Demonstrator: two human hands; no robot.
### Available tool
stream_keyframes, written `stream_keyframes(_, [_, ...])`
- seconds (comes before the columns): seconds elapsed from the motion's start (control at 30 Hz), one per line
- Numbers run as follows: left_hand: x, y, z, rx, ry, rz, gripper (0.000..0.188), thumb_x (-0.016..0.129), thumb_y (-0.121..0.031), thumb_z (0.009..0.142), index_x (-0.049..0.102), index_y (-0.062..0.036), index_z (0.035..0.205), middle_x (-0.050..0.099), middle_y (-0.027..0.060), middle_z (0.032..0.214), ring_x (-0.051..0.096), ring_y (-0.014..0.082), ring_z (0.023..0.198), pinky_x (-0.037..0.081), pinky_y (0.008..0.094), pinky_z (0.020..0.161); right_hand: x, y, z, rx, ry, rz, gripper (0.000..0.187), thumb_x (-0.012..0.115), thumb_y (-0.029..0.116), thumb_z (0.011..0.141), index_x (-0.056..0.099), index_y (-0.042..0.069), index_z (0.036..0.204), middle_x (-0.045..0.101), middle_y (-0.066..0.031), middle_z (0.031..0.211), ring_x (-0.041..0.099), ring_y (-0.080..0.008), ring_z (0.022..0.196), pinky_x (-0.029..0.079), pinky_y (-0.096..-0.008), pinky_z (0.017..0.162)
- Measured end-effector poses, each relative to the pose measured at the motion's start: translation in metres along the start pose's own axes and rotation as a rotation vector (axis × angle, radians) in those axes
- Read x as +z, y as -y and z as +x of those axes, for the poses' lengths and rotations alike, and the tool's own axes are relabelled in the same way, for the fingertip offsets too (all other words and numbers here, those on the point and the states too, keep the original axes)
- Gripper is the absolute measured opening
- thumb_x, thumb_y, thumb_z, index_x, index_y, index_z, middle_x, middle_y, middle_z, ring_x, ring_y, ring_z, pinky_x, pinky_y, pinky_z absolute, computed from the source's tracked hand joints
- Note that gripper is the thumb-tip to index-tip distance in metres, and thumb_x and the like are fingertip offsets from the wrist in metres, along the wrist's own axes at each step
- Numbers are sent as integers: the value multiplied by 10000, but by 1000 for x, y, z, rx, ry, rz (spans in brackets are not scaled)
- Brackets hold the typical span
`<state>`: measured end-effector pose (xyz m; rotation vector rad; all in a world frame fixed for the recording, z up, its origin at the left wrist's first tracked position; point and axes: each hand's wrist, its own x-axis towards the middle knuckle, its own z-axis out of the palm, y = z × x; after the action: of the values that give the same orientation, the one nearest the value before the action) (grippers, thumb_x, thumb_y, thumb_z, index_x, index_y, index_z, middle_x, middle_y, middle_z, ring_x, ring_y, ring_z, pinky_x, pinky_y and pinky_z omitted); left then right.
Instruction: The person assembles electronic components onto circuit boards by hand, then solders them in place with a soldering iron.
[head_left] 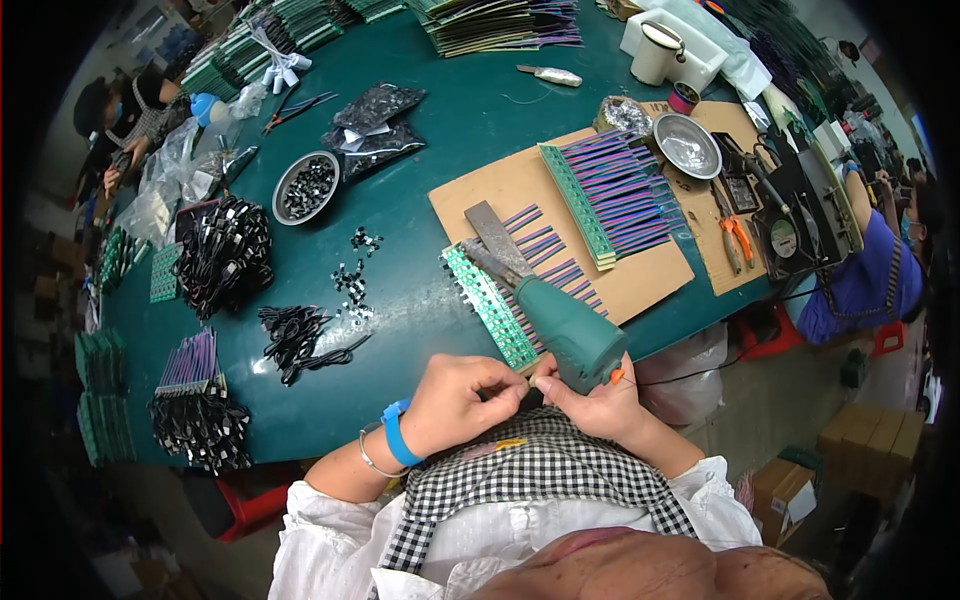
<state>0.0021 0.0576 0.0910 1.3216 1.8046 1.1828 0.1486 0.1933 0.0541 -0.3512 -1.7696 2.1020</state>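
Note:
My left hand [465, 400], with a blue wristband, is closed in a pinch at the table's near edge. Fingertips of my right hand [605, 405] meet it, also pinched; what they hold is too small to tell. A green corded tool [570, 330] with a grey metal nose covers part of my right hand; whether that hand grips it is hidden. Just beyond my hands lies a green circuit-board panel [490, 305] with coloured wires [560, 270] along its right side. A grey metal bar [497, 235] lies over some wires.
Cardboard [455, 205] bears a wired board stack [580, 205]. Left are a bowl of small connectors [306, 188], loose connectors [352, 285] and black cable bundles [225, 255]. On the right are a metal dish [687, 146] and orange-handled pliers [737, 243]. Two people sit at the far sides.

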Motion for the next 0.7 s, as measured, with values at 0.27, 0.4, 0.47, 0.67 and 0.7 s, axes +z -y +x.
stream_keyframes(0.27, [-16,44,8,-507,-51,-479,125,593,-69,865,642,46,868,653,82,722,609,106,595,508,221,565,-18,23,-11,60,-215,121,563,653,80,795,395,-56,1277,615,-150,783,567,-145,582,472,-238,531])
stream_keyframes(0.4, [-25,54,20,-554,-64,-493,135,595,-81,867,642,45,859,650,85,711,600,104,573,500,213,548,-31,18,-22,28,-262,92,617,670,138,754,396,-114,1246,578,-145,681,520,-157,501,449,-234,476])
stream_keyframes(0.47, [-26,55,23,-583,-75,-508,141,599,-77,851,634,59,858,649,83,699,600,99,578,511,221,546,-37,13,-28,-43,-272,110,623,659,119,743,384,-138,1240,562,-152,661,500,-161,465,432,-238,426])
stream_keyframes(0.67, [-27,61,28,-605,-109,-490,131,598,-64,840,636,62,839,646,83,692,599,102,579,509,221,544,-44,8,-45,53,-252,162,582,664,66,733,374,-128,1200,468,-96,592,456,-158,440,427,-251,397])
stream_keyframes(0.7, [-28,63,27,-608,-97,-490,136,613,-87,857,638,46,854,645,80,710,598,104,579,502,210,554,-44,8,-46,67,-250,163,583,675,73,733,379,-123,1195,465,-93,590,454,-156,441,424,-252,396])
